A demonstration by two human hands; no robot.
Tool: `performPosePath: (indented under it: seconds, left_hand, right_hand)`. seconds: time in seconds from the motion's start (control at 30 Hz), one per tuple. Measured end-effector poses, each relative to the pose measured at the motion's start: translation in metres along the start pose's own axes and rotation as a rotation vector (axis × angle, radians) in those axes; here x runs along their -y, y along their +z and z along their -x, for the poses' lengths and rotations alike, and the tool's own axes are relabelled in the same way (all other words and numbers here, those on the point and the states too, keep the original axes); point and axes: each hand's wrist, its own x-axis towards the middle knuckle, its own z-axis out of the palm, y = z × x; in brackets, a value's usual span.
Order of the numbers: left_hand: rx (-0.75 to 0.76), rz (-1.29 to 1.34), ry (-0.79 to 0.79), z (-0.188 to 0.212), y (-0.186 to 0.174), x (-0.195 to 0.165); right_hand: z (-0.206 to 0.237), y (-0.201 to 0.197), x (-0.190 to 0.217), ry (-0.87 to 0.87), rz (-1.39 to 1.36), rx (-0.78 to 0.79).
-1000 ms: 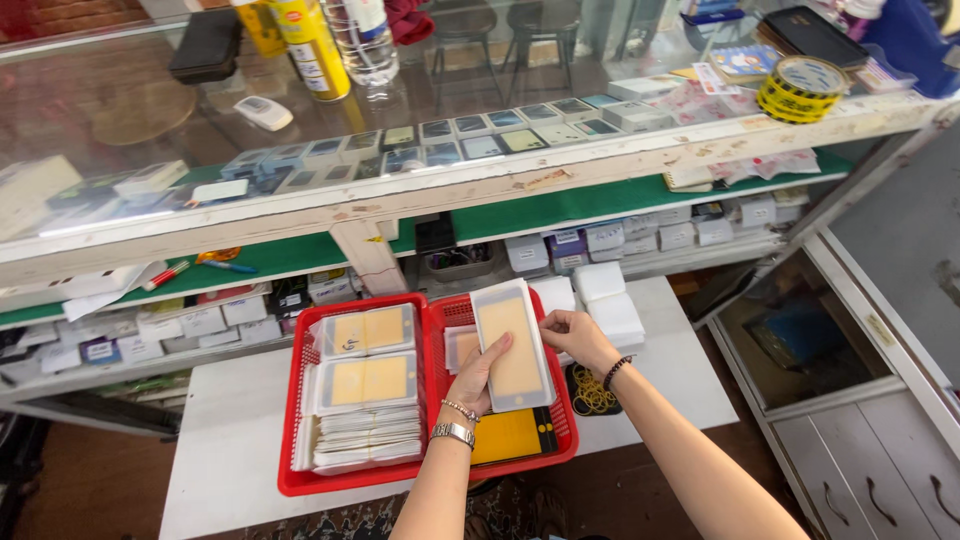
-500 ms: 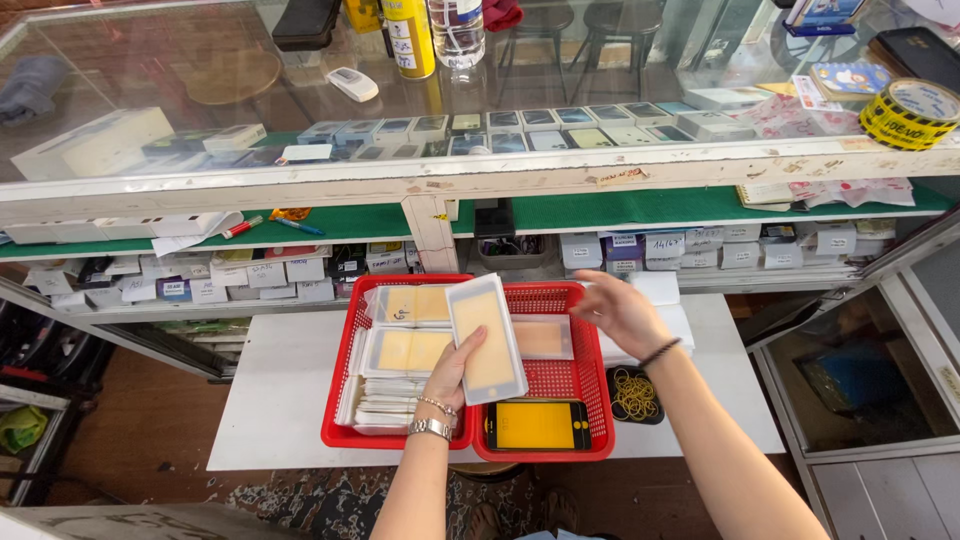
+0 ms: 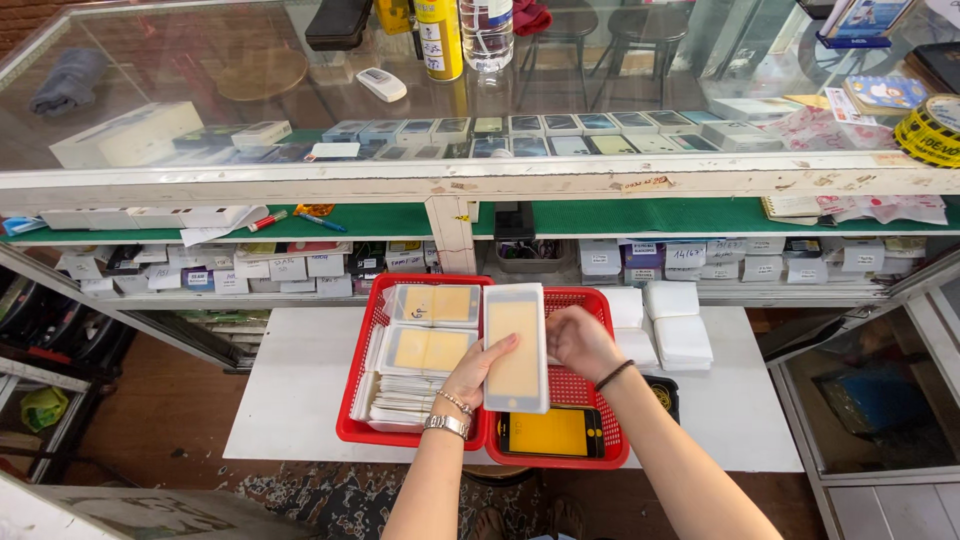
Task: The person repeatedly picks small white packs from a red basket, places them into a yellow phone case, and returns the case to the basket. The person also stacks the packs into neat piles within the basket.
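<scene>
A flat white packet with a yellow panel [image 3: 516,347] is held upright over two red baskets. My left hand [image 3: 476,370] grips its lower left edge. My right hand [image 3: 580,342] is closed against its right edge, over the right red basket [image 3: 612,447]. The left red basket [image 3: 358,427] holds stacks of similar white and yellow packets [image 3: 432,350]. A black-framed yellow panel [image 3: 552,433] lies at the front of the right basket.
The baskets sit on a white table [image 3: 300,390]. White pads [image 3: 680,330] are stacked on its right side. Behind it stands a glass counter [image 3: 500,170] with green shelves, small boxes, bottles and a yellow tape roll [image 3: 928,128].
The view has shifted, so the baskets now sit more to the centre. Both hands have stayed on the packet, which now stands more upright over the join between the baskets.
</scene>
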Motion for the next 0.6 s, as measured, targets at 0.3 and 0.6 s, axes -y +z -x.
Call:
performPosePath:
  seconds: [0.3, 0.6]
  left_hand:
    - [0.128, -0.75, 0.023, 0.007, 0.015, -0.024]
    - [-0.031, -0.485, 0.134, -0.004, -0.008, -0.017]
  right_hand:
    - [0.057, 0.067, 0.077, 0.02, 0.346, 0.013]
    - [0.047, 0.068, 0.038, -0.148, 1.251, 0.215]
